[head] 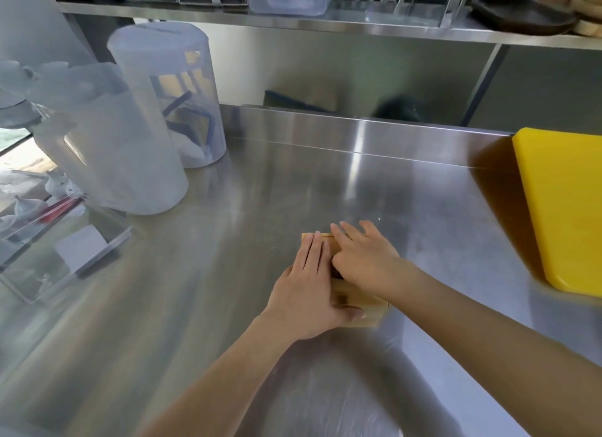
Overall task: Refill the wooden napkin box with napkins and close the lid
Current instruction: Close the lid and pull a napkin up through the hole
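Head view: a stainless steel counter [202,273] seen from above, the picture blurred throughout.
Far left: a clear acrylic box [62,257] sits at the counter's left edge; its contents are too blurred to name.
Left rear: two tall translucent plastic containers stand close together, the nearer one [120,156] with a handle, the farther one [176,94] lidded with dark strips inside.
Wooden napkin box [358,309]: it lies flat on the counter, centre and a little right, well apart from the containers. Its long axis runs from the person's side away toward the back wall, leaning slightly left at the far end. Only the near right corner and a strip at the far edge show; whether the lid is fully seated cannot be told.
Left hand [306,293]: flat, palm down on the left part of the box top, fingers straight and close together pointing away, thumb laid along the near edge. It grips nothing.
Right hand [365,260]: flat on the far right part of the box top, fingers slightly fanned and angled up-left, its thumb side touching the left hand's fingers. It pinches nothing.
Right edge: a yellow cutting board [566,208] lies on the counter, apart from the box.
Above: a steel shelf [293,22] holds clear bins and dark wooden dishes.
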